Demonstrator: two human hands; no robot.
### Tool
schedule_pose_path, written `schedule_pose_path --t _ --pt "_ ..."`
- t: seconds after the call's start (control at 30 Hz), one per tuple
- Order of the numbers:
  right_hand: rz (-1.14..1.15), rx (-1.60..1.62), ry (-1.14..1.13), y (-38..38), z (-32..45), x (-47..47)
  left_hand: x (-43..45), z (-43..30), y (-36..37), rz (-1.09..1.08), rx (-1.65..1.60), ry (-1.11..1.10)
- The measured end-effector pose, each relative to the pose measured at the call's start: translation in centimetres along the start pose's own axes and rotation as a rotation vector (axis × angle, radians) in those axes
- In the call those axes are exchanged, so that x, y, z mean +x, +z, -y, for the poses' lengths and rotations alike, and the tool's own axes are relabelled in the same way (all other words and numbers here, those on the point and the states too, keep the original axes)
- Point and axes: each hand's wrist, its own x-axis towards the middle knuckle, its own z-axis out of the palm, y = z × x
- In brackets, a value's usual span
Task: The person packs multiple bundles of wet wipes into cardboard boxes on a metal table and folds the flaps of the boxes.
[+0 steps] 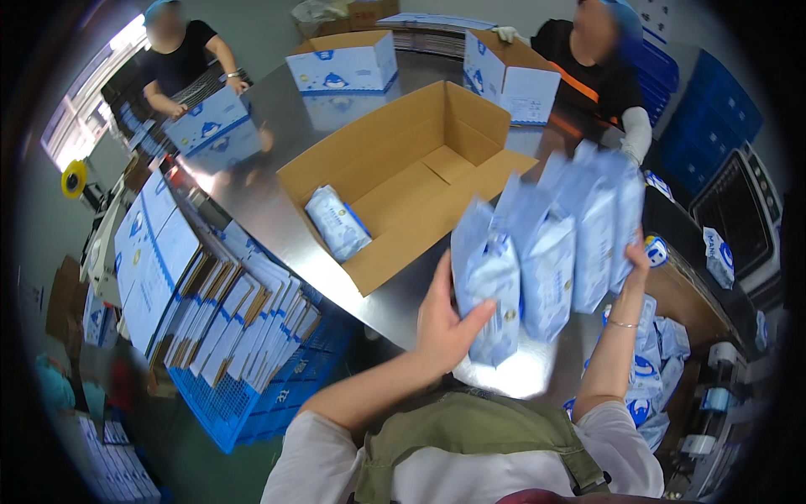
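Several light-blue soft plastic packs [548, 277] stand upright side by side, squeezed between my two hands. My left hand [450, 321] presses on the near left end of the row, its thumb across the front pack. At the far right end, my right hand [636, 258] grips the last pack, partly hidden behind it. Beyond the packs, to the left, an open cardboard carton [403, 246] rests on the steel table [271, 220]. One similar pack [338, 223] lies inside at the carton's left end.
A blue plastic crate [252, 409] at left holds many flattened cartons [233, 315]. Loose packs [655, 372] lie in a large box at lower right, beside a conveyor [686, 227]. Two co-workers handle cartons [211, 123] [516, 82] across the table; another carton [343, 66] stands between them.
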Motion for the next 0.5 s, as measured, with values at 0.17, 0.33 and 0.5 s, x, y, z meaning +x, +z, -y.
schedule_pose_path --t 0.17,0.33,0.5 --pt "0.077 0.056 -0.312 10.0 4.5 8.4 9.4 -3.1 -3.7 -0.286 0.086 0.423" --pt "0.272 -0.049 -0.296 18.4 -0.8 16.3 14.4 0.4 -10.3 -0.526 0.303 0.206" --pt "0.431 -0.576 0.133 15.5 -14.7 20.7 12.8 4.8 -9.6 -0.137 1.325 -0.242"
